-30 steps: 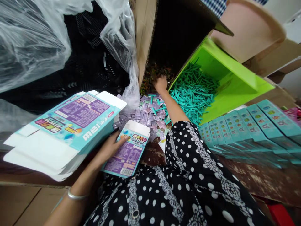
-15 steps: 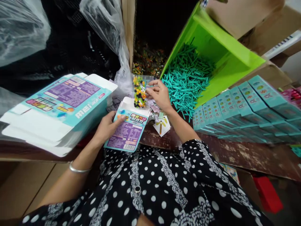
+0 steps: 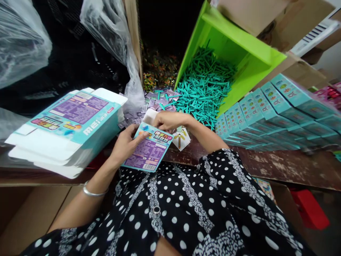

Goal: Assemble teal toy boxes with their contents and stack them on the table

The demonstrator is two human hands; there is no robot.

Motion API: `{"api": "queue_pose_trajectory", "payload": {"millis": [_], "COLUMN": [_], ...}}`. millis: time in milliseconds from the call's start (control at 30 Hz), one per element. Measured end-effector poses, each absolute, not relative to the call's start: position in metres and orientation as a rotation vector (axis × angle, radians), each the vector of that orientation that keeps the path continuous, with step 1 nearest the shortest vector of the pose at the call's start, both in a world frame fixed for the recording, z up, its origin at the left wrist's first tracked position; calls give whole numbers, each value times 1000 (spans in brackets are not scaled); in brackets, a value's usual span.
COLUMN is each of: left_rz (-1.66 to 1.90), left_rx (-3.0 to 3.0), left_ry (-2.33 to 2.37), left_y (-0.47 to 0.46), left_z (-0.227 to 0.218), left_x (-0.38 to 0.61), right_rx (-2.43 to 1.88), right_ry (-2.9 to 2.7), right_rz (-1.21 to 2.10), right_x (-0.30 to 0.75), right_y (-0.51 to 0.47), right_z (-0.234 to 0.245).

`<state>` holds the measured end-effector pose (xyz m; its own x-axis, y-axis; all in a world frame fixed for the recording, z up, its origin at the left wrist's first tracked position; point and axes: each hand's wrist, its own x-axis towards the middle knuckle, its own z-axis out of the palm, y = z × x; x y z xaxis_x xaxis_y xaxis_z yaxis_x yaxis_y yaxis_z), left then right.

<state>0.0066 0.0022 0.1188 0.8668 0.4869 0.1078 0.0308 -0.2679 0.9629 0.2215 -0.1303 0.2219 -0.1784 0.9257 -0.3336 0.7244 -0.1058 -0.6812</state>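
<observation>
Visibly scuffed, the brown tabletop [image 3: 279, 164] stretches past the held carton [image 3: 146, 153]

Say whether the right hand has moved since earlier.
Yes: against the green bin, the right hand has come toward the polka-dot top, to the held box.

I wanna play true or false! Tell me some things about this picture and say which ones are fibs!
1. The left hand holds a small box. True.
2. The pile of turquoise sticks is in a red bin. False: it is in a bright green bin.
3. The silver bracelet is on the right wrist. False: it is on the left one.
4. The right hand is at the small box's white-flap end. True.
5. The person's top is plain yellow. False: it is black with white dots.
</observation>
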Motion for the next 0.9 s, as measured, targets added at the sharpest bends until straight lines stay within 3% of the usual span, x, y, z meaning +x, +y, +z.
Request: {"api": "queue_pose_trajectory", "payload": {"millis": [100,367,600,900], "left_rz": [495,687,686,528], "left_rx": [1803,1447,1370,1684], "left_ry": [414,465,445,550], "left_y": [4,9,-15,-29], "left_z": [112,88,79,62], "left_x": [8,2,15,13], "right_rx": [-1819,-1745,-1700,-1575], "right_ry": [-1657,-1004,-886,-636], "right_rz": [1169,229,387,628], "right_x": [224,212,157,157], "right_y": [-120,-180,-204,-230], "right_z": [217,187,105,80]}}
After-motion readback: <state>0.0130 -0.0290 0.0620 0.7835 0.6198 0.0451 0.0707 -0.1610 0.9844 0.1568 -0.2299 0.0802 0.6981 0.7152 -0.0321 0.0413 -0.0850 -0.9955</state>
